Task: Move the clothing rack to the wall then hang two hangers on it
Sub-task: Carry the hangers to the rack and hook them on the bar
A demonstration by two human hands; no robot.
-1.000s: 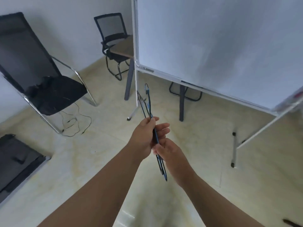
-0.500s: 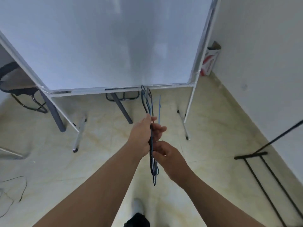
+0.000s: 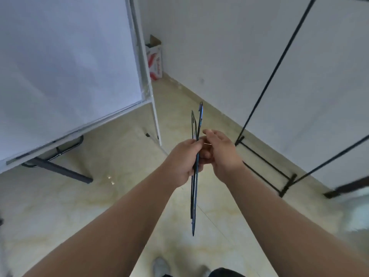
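Note:
Two thin dark hangers [image 3: 194, 196] are held edge-on in front of me, their hooks pointing up. My left hand [image 3: 182, 161] grips them around the middle. My right hand [image 3: 220, 152] touches them from the right, fingers curled around the same spot. The black clothing rack [image 3: 265, 162] stands against the white wall on the right; its thin uprights slant up out of view and its foot bars rest on the floor. The top rail is out of frame.
A large whiteboard [image 3: 65, 62] on a wheeled stand fills the left. A red and white cardboard box [image 3: 154, 60] sits in the corner behind it. Pale tiled floor [image 3: 60, 206] lies between the board and the rack. My shoes show at the bottom edge.
My view has swung right, from the chairs past the whiteboard to the wall with the rack. Both hands stayed on the hangers, and my right hand moved up beside the left.

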